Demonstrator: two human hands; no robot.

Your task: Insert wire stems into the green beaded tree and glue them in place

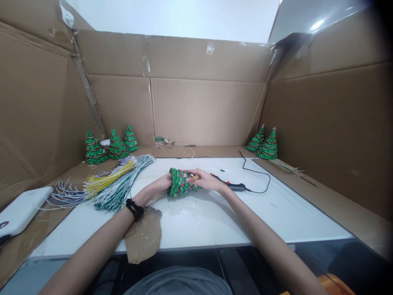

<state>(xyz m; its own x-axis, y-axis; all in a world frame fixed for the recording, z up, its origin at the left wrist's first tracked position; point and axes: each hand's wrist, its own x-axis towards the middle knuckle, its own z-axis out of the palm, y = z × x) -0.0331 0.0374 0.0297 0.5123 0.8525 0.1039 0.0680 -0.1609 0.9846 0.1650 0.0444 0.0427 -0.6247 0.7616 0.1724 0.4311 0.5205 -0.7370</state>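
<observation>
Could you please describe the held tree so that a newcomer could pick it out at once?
Find the white rectangular tabletop, walled by brown cardboard, and look near its middle. Between the person's bare left hand and right hand is a glittery green toy Christmas tree with red trim, tipped sideways. Five similar green trees stand upright farther back, untouched by either hand.

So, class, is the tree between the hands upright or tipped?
Tipped: the tree narrows sideways, from its wide end at the left hand toward the right hand.

Workshop-like bench (208, 227): wire bundles (118, 186), corded tool (238, 187).
</observation>
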